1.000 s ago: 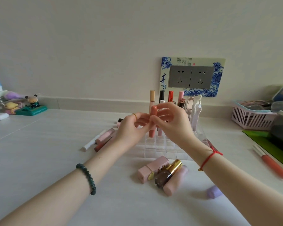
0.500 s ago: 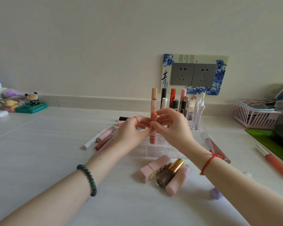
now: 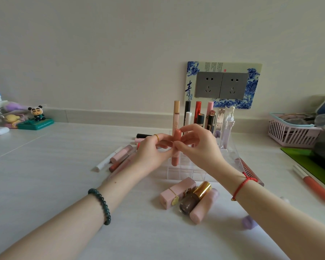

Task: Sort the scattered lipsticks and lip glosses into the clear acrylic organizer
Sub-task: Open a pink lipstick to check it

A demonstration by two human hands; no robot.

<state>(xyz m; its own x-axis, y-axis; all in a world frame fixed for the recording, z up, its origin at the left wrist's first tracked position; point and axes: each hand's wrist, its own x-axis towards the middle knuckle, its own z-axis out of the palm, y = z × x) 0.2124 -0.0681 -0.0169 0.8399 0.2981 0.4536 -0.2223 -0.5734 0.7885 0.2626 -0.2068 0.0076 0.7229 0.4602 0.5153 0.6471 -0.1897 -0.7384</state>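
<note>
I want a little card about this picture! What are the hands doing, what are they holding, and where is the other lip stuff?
Left hand: pinches the peach tube
Right hand: pinches it too
Peach tube: upright over the front of the organizer; whether it is in a slot, cannot tell
Organizer back: tall tubes standing
In front, lying down: pink lipstick, brown bottle, pink tube
Left of organizer: loose tubes lying down

One camera, on my head, looks forward and slightly down across the worktop (image 3: 45, 175); my left grip (image 3: 150, 152) and right grip (image 3: 197, 147) meet close ahead, wall (image 3: 120, 53) beyond them.
</note>
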